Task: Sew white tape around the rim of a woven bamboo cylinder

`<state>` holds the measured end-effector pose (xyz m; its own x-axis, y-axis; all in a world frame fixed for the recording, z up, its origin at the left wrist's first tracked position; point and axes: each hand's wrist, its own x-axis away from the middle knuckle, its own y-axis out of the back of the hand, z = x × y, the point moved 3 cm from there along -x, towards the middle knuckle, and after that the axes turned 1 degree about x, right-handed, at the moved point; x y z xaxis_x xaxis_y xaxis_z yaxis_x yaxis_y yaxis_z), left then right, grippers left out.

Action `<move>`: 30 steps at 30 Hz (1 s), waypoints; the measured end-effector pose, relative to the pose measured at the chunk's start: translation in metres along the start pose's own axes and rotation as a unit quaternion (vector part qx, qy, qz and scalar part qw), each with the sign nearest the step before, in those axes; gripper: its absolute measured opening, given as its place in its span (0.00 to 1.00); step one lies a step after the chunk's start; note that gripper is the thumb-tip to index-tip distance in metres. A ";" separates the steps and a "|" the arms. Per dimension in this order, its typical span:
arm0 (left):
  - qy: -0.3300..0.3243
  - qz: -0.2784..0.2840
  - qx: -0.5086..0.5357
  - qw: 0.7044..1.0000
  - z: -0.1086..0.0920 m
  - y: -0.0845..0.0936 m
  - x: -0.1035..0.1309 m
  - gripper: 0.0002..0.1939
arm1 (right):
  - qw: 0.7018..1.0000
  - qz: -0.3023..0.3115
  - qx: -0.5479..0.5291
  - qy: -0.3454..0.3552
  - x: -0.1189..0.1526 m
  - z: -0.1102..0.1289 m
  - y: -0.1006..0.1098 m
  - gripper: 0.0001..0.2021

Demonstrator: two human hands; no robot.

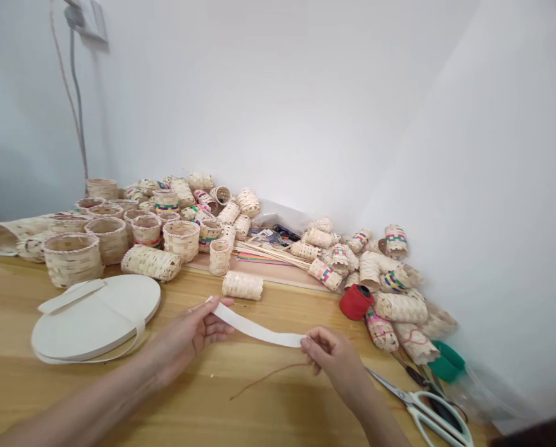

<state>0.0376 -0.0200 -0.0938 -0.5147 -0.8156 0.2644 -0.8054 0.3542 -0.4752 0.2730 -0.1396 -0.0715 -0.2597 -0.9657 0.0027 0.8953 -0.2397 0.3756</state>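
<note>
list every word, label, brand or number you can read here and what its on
No text can be read anywhere in this view.
Small packets in the clear plastic behind the thin strips: too small and blurred to tell if they are printed.
Scissors, red spool, roll of white band: no lettering shows.

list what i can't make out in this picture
All in the head view:
- Thin reddish-brown thread: one end is hidden at the right hand.
- White-handled metal scissors: handle cut off by the bottom edge.
- Small dark objects behind the pale woven cylinders: too small and blurred to identify.
- White wall fitting: cut off by the top edge.
</note>
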 end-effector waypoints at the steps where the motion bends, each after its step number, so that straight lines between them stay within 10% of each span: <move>1: -0.026 -0.006 -0.041 0.999 -0.002 0.003 -0.003 0.14 | 0.999 -0.013 0.033 0.006 0.005 -0.001 0.005 0.13; 4: -0.185 -0.035 -0.266 0.945 -0.021 0.005 -0.015 0.15 | 0.990 -0.042 0.134 0.014 0.019 -0.004 0.020 0.13; 8: -0.367 0.045 -0.573 0.731 -0.038 -0.020 -0.044 0.17 | 0.979 -0.100 0.180 0.018 0.026 -0.004 0.035 0.15; 10: -0.370 0.091 -0.612 0.693 -0.035 -0.032 -0.063 0.27 | 0.972 -0.119 0.197 0.037 0.026 0.002 0.037 0.15; 17: -0.346 0.063 -0.552 0.756 -0.030 -0.061 -0.087 0.28 | 0.970 -0.056 0.222 0.082 0.013 0.033 0.027 0.14; 24: -0.186 0.185 -0.163 0.951 -0.028 -0.050 -0.027 0.35 | 0.979 -0.020 0.151 0.137 0.000 0.063 -0.009 0.10; 30: -0.173 0.203 -0.141 0.954 -0.005 -0.006 -0.017 0.44 | 0.970 0.012 0.156 0.188 -0.023 0.055 -0.048 0.19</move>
<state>0.0499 -0.0055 -0.0911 -0.7118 -0.6705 -0.2092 -0.6329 0.7414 -0.2228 0.2157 -0.1000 -0.0384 -0.0379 -0.9529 -0.3010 0.7304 -0.2320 0.6424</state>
